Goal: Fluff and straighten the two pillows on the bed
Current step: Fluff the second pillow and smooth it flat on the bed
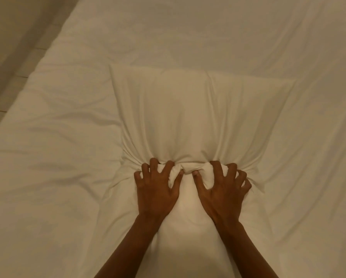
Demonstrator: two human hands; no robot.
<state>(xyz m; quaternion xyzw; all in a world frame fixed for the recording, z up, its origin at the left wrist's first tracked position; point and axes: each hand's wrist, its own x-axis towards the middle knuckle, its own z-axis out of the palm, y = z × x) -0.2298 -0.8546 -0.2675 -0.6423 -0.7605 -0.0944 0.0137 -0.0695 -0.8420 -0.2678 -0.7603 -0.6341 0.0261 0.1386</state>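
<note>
A cream pillow [186, 117] lies lengthwise on the bed in the middle of the head view. My left hand [158, 189] and my right hand [222, 189] press side by side into its middle. Fingers of both hands are curled and clutch bunched folds of the pillow's fabric. The pinch makes creases fan out toward the far half, which stays puffed up. The near half runs down between my forearms. Only this one pillow is in view.
The white bed sheet [57, 157] spreads wrinkled around the pillow on all sides. The bed's left edge runs diagonally, with pale floor [9, 57] beyond it at the upper left. A dark bit shows at the top right corner.
</note>
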